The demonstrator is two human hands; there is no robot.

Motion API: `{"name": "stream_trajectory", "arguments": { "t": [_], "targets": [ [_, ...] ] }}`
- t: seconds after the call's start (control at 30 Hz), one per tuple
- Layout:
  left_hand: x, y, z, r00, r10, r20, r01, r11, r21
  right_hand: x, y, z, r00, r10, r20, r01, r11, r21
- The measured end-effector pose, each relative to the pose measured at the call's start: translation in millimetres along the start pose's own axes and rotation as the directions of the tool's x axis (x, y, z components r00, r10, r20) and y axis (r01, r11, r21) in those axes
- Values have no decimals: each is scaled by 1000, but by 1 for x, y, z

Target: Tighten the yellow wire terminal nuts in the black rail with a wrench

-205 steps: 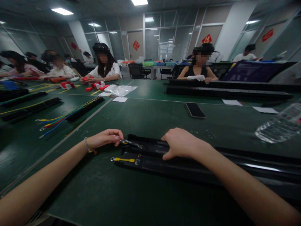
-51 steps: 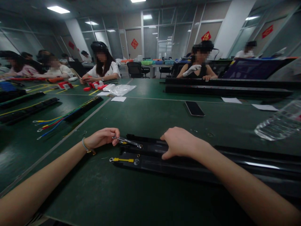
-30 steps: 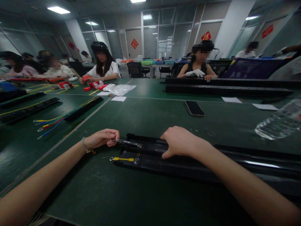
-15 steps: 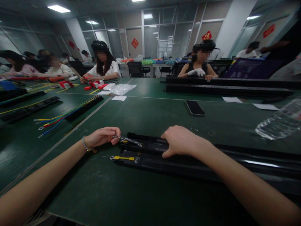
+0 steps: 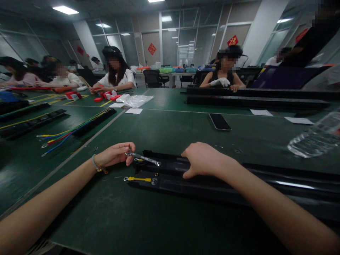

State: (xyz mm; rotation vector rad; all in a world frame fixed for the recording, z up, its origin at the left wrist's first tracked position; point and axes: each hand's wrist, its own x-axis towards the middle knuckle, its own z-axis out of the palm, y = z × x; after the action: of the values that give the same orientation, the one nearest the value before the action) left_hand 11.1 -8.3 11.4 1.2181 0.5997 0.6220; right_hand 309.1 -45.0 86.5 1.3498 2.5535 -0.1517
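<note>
My left hand (image 5: 117, 156) pinches one end of a metal wrench (image 5: 146, 159) between thumb and fingers. The wrench's far ring end sits over the far one of two long black rails (image 5: 172, 163), near its left end. My right hand (image 5: 203, 159) is closed over that same rail, thumb on the near side, with the other fingertips hidden behind. On the near black rail (image 5: 183, 186), a short yellow wire (image 5: 140, 179) with a ring terminal sticks out past the left end. A small brass-coloured piece (image 5: 156, 174) lies between the rails.
A phone (image 5: 220, 122) lies beyond my right hand, and a clear plastic bottle (image 5: 310, 141) lies to the right. At left is a black strip with coloured wires (image 5: 95, 120). Across the green table (image 5: 164, 127), people sit working by black rails (image 5: 255, 97) and a plastic bag (image 5: 138, 101).
The wrench has turned slightly in my left fingers, so its held ring end shows more. My right hand stays in place. At far right, a standing person has shifted.
</note>
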Motion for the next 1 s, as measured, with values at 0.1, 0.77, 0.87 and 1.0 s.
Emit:
{"name": "stream_trajectory", "arguments": {
  "t": [0.1, 0.77, 0.87, 1.0],
  "targets": [
    [4, 1, -1, 997, 15, -76, -16, 1000, -17, 0, 0, 0, 1000, -4, -3, 4, 1000, -5],
    [5, 3, 25, 941, 160, -297, -38, 924, 380, 0, 0, 0, 1000, -8, -11, 8, 1000, -23],
    [6, 2, 26, 916, 123, -382, 14, 942, 336, 0, 0, 1, 1000, -4, -15, 3, 1000, -26],
    [6, 4, 32, 853, 76, -517, 100, 947, 305, 0, 0, 2, 1000, -6, -17, 6, 1000, -17]
  ]
}}
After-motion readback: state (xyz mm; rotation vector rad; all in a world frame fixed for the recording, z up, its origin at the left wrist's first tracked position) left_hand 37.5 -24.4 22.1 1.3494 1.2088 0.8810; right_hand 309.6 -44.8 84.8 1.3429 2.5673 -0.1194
